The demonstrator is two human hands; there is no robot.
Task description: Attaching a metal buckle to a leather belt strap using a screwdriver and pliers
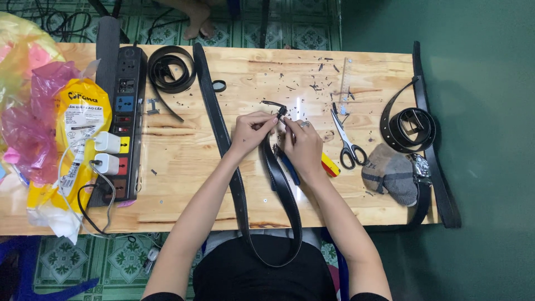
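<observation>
Mid-surface, both hands pinch one end of the black belt point(281, 184), whose loop hangs over the near edge. Left hand point(252, 131) closed on the strap; right hand point(301, 146) closed at the small clasp point(282, 111). Best keep the end steady and flat.

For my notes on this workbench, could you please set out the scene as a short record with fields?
surface: wooden table
left hand: pinches the belt end
right hand: grips the same belt end
belt: black, loops down off the table edge
right of hands: scissors, coiled belt, grey sock
left of hands: power strip, yellow bag
</observation>
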